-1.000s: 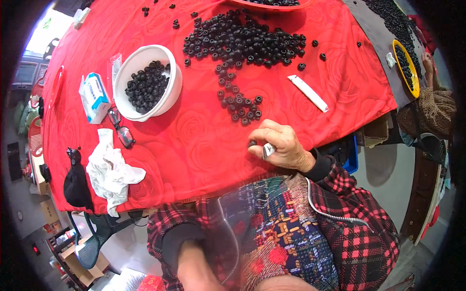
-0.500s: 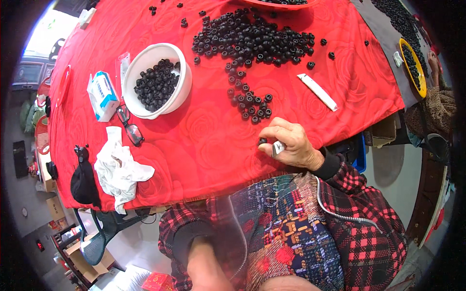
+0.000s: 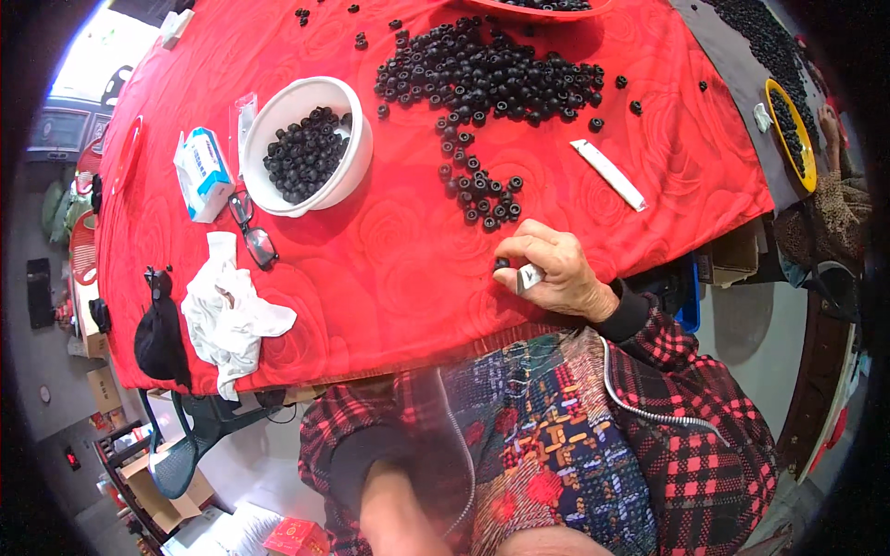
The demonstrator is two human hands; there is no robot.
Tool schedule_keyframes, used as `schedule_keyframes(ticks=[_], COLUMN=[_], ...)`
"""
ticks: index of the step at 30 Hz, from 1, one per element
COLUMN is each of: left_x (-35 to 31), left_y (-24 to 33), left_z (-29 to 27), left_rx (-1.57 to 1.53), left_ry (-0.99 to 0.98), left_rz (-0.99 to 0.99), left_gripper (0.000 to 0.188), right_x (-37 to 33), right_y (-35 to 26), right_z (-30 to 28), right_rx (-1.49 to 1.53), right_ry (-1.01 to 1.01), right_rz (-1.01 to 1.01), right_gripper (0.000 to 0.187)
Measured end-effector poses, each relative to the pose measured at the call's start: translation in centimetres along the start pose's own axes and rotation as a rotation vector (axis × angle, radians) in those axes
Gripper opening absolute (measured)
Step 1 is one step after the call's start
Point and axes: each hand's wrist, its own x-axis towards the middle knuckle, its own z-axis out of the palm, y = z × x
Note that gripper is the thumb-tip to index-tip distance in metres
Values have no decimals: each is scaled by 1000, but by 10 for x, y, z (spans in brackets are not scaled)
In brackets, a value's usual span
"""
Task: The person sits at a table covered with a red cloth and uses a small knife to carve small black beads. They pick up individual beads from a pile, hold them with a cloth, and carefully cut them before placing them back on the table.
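Head view: right hand nearly closed, small black piece pinched at thumb and forefinger tips, pale tool held within fingers. Loose black pieces on red-covered tabletop, just beyond hand; white bowl with more, farther left. Left forearm meets lower edge; left hand's grip: cannot tell.

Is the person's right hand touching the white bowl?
Apart. The head view shows red cloth lying between the right hand and the white bowl.
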Motion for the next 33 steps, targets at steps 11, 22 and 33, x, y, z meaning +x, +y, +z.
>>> schedule_keyframes(ticks=[11, 22, 33], left_x=[2, 4, 3], left_y=[16, 32, 42], left_z=[4, 11, 12], left_rx=[1, 18, 54], left_ry=[-2, -3, 10], left_rz=[31, 74, 95], left_gripper=[41, 42, 44], right_x=[0, -5, -3], right_y=[1, 3, 5], right_z=[-2, -3, 0], right_rx=[-7, 51, 60], right_ry=[16, 34, 41], right_rz=[-10, -21, -44], right_gripper=[22, 23, 22])
